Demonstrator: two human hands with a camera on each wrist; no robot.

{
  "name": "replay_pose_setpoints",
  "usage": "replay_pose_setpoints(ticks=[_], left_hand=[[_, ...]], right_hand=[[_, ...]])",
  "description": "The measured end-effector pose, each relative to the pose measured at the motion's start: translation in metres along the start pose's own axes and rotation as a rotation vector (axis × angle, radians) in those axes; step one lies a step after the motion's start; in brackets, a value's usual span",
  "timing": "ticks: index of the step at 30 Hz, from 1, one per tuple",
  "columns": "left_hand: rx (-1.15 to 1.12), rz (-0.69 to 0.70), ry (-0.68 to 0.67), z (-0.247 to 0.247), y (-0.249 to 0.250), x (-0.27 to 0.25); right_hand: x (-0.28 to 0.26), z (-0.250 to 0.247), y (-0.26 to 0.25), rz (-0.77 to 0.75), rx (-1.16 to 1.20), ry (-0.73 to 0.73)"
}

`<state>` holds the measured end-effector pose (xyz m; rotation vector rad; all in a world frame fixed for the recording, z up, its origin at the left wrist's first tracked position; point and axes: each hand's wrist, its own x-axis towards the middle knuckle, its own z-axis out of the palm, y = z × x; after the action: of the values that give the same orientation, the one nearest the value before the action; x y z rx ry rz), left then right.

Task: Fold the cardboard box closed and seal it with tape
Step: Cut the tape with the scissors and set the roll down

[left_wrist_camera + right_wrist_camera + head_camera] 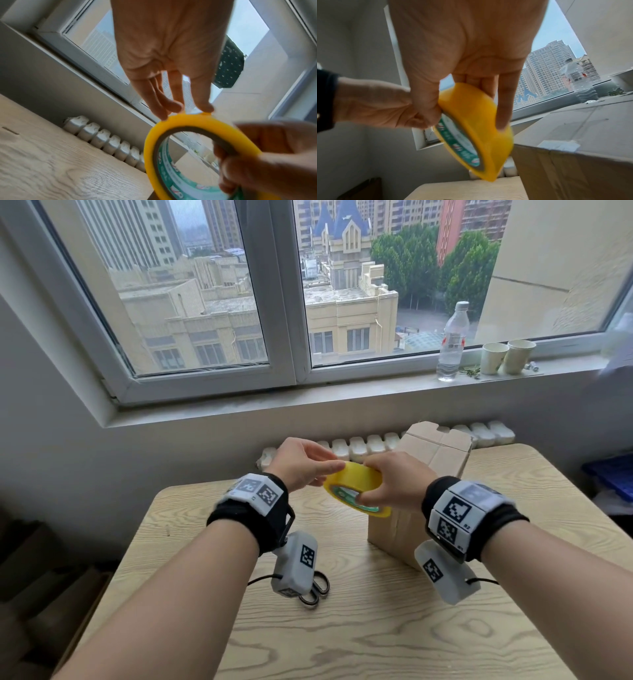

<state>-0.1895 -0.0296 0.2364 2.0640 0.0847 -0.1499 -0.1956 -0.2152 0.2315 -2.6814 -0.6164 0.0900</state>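
Observation:
A yellow tape roll [356, 479] [150, 143] [488, 148] with a green-printed core is held in the air between both hands, above the table's far half. My right hand [373, 484] [464, 117] grips it, thumb through the core and fingers over the outer face. My left hand [329, 474] [181, 109] pinches the roll's left rim with thumb and fingertips. Just behind and right of the roll stands the brown cardboard box [435, 457] [573, 169], upright, its top flaps folded down. Clear tape strips show on its surface in the right wrist view.
Scissors [317, 590] lie on the wooden table [342, 638], partly hidden by my left wrist camera. A radiator [359, 446] runs behind the table. A water bottle [452, 340] and two paper cups [493, 357] stand on the windowsill. A blue crate [613, 474] sits at right.

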Motion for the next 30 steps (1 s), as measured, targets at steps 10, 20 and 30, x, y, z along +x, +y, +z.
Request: replay_pose_setpoints(ticks=[10, 20, 30], left_hand=[[0.283, 0.024, 0.215, 0.019, 0.010, 0.004], [0.503, 0.050, 0.195, 0.019, 0.016, 0.007], [0.320, 0.168, -0.091, -0.002, 0.002, 0.005]], right_hand=[[0.003, 0.001, -0.012, 0.062, -0.245, 0.129], [-0.002, -0.004, -0.015, -0.007, -0.326, 0.123], [0.013, -0.001, 0.023, 0.095, 0.483, 0.036]])
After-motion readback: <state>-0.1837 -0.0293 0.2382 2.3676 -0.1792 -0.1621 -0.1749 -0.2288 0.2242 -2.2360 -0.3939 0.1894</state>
